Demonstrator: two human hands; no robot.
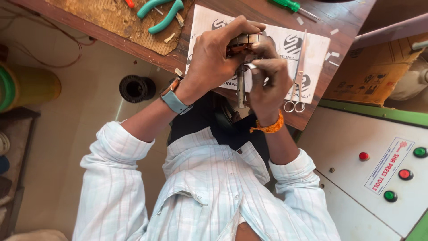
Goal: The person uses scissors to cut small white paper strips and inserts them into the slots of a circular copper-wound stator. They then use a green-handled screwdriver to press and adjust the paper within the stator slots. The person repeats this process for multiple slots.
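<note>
My left hand [218,53] wraps over the top of a small motor armature [244,41], a metal core with a steel shaft [240,91] pointing down toward me. My right hand [266,82] pinches a small pale strip [252,67] against the core's underside, fingers closed on it. Both hands are above a white printed sheet [312,49] that lies on the wooden bench [343,18]. A grey wristwatch sits on my left wrist and an orange thread band on my right.
Steel scissors [298,76] lie on the sheet right of my hands. Teal pliers [162,13] and a green-handled screwdriver [290,5] rest further back. A black spool [136,88] sits on the floor at left. A machine panel with red and green buttons [392,174] stands at right.
</note>
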